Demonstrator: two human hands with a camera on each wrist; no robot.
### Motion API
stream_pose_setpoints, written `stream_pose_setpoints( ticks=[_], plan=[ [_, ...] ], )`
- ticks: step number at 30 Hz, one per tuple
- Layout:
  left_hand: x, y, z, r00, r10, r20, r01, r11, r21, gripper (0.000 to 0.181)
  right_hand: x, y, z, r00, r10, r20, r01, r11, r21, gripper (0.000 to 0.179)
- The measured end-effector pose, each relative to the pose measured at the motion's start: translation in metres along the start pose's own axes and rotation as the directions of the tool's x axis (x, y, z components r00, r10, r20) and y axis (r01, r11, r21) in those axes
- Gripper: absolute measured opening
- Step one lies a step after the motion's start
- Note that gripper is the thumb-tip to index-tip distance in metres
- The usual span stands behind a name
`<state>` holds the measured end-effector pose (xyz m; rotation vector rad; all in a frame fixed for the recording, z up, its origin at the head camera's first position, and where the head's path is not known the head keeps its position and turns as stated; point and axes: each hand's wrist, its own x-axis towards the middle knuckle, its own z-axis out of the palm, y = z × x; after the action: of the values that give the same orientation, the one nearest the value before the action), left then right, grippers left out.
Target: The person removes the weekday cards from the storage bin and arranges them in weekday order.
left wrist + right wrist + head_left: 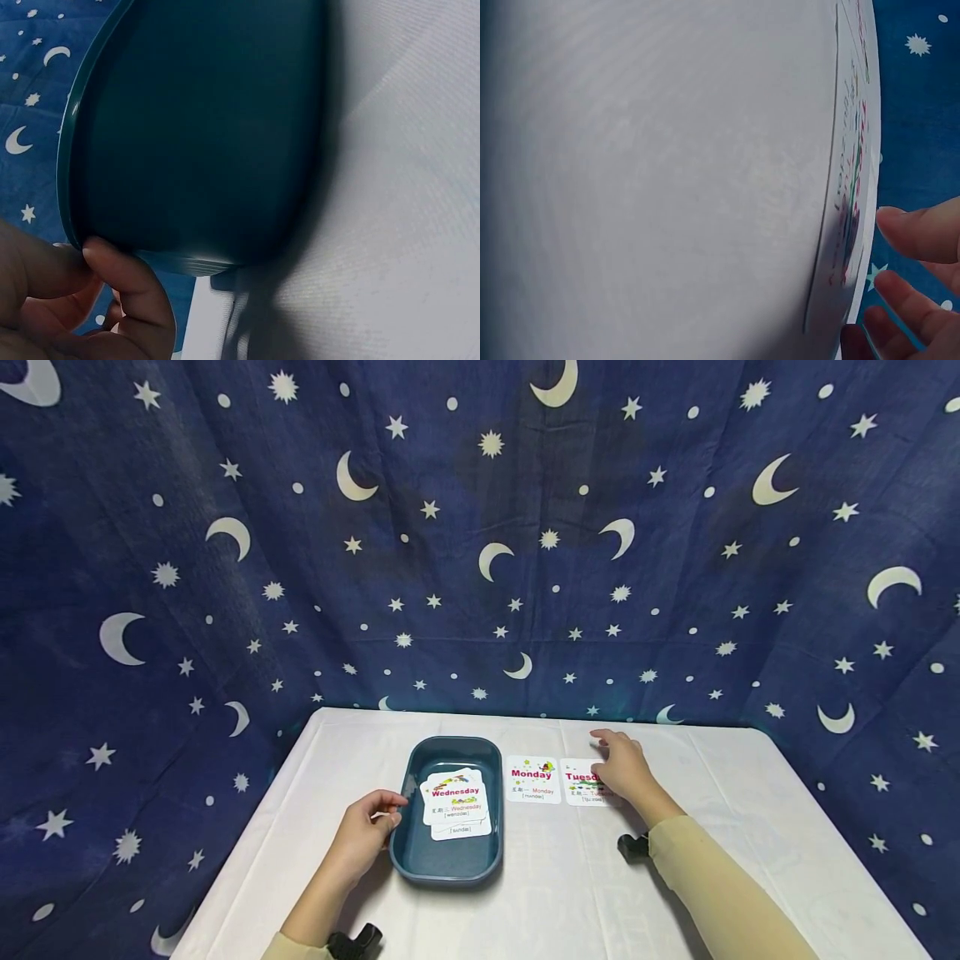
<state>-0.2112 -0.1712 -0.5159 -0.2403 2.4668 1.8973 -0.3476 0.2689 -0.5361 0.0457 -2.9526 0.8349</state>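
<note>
A dark teal tray point(442, 864) stands on the white-covered table, and inside it lie overlapping cards with the Wednesday card point(455, 797) on top. My left hand point(363, 831) pinches the tray's left rim between thumb and fingers, as the left wrist view also shows at the tray's corner. To the right of the tray lies the Monday card point(533, 779), face up. Beside it is the Tuesday card point(579, 774), partly covered by my right hand point(626, 768). That hand hovers over the card's right side, fingers parted and holding nothing.
A white cloth point(555, 893) covers the table. Behind it hangs a dark blue curtain point(450, 568) with moons and stars. Black straps with small mounts point(633, 847) sit at both wrists.
</note>
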Motion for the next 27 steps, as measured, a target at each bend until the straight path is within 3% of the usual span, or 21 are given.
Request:
stream_pose_setpoints(
  ticks=[12,27],
  plan=[
    [0.000,0.000,0.001,1.000,-0.009,0.001,0.009,1.000,-0.004,0.022,-0.002,-0.018,-0.005,0.999,-0.035,-0.012,0.035,0.998,0.044,0.079],
    [0.000,0.000,0.000,1.000,-0.003,0.004,0.003,1.000,-0.011,0.022,-0.015,-0.065,0.001,0.991,-0.134,0.013,0.133,0.989,0.056,0.085]
  ],
)
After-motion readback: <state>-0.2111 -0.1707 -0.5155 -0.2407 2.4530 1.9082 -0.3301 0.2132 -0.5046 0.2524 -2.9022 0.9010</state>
